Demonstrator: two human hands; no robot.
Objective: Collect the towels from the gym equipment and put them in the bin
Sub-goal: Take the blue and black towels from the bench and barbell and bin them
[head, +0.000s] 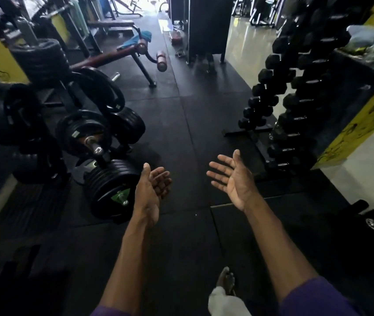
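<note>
Both forearms reach forward from purple sleeves (318,297) over the black rubber floor (181,124), held at about the same height with a gap between them. The left hand (153,188) is turned with its palm facing inward and up, thumb pointing away from the body, and its fingers (162,179) are loosely curled around nothing. The right hand (231,179) lies palm up, its fingers (218,169) straight and spread, pointing toward the left hand, and it too holds nothing. The blue towel (133,42) is well apart from both hands, far up the aisle, draped over the raised end of a sloping brown workout bench (104,57) just beside its roller pads (161,61). The towel is rumpled; its long axis runs roughly along the bench, rising from lower left to upper right in the view, with the bunched end at the upper right. Stacks of black weight plates (110,190) stand to the left of the left hand, and a rack of black dumbbells (295,106) stands to the right of the aisle.
</note>
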